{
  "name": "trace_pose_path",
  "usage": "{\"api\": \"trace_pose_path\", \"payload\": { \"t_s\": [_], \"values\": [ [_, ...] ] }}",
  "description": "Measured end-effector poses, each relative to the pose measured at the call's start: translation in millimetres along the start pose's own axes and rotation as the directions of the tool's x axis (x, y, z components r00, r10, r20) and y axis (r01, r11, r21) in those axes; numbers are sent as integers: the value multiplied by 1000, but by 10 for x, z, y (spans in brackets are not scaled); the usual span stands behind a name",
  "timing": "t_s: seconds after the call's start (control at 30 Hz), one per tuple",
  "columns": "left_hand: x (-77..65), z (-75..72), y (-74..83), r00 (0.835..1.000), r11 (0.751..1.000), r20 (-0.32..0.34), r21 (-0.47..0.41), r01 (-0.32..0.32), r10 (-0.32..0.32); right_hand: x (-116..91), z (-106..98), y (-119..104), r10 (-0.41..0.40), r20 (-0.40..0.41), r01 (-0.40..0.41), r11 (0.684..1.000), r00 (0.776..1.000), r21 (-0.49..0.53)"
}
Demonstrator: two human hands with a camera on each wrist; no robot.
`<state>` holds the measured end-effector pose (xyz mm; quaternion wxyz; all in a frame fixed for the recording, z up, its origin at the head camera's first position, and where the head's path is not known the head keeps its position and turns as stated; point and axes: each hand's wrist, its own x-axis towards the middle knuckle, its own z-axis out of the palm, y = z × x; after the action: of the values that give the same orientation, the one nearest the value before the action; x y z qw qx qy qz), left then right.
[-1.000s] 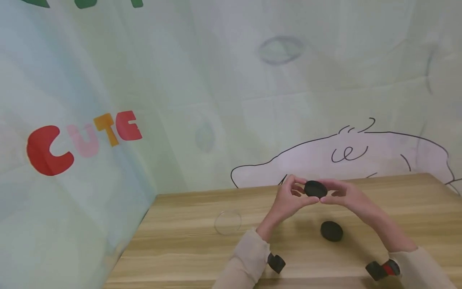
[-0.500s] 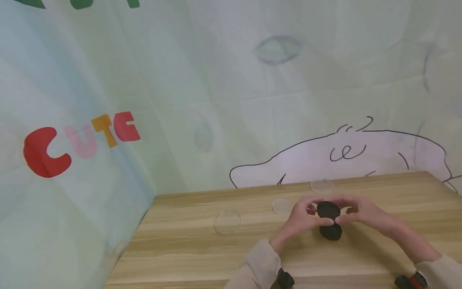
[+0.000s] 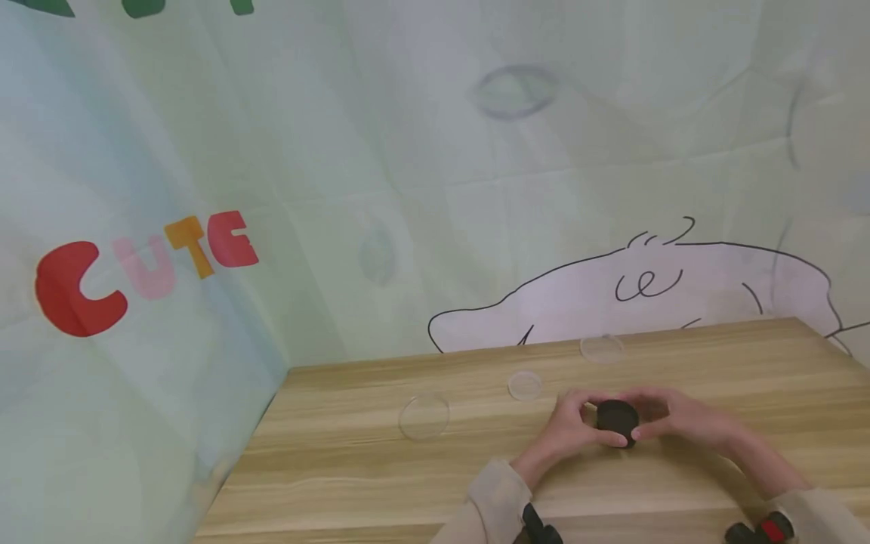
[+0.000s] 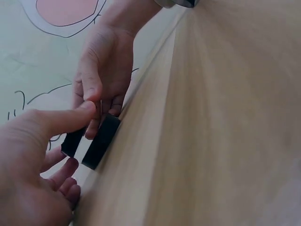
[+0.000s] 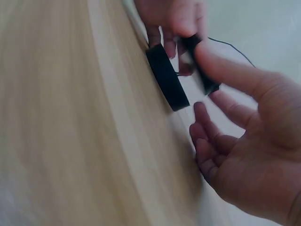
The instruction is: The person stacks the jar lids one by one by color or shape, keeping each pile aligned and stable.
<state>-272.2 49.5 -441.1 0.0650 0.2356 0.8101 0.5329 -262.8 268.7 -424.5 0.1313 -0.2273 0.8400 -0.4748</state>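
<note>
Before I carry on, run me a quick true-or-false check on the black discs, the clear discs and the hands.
1. The left hand and right hand both hold the upper black disc. True.
2. The upper black disc sits flush on the one below. False: the wrist views show a gap between it and the lower black disc.
3. Three clear discs lie on the table. True.
4. The clear discs are stacked in one pile. False: they lie apart from one another.
5. In the head view, the smallest-looking clear disc is the middle one. True.
</note>
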Motion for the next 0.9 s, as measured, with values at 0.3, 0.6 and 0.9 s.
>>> {"api": "trace_pose_path", "payload": {
  "t_s": [0.3, 0.6, 0.9],
  "values": [
    [4, -55, -115, 997, 995, -3, 61, -81, 81, 82, 27, 53, -103, 38, 102, 995, 994, 10],
    [20, -68, -114, 995, 990, 2, 103, -100, 100, 94, 22, 81, -96, 47, 95, 995, 994, 20],
    [26, -28, -137, 995, 986, 9, 136, -99, 98, 45, 35, 81, -103, 36, 103, 995, 994, 8]
  ]
}}
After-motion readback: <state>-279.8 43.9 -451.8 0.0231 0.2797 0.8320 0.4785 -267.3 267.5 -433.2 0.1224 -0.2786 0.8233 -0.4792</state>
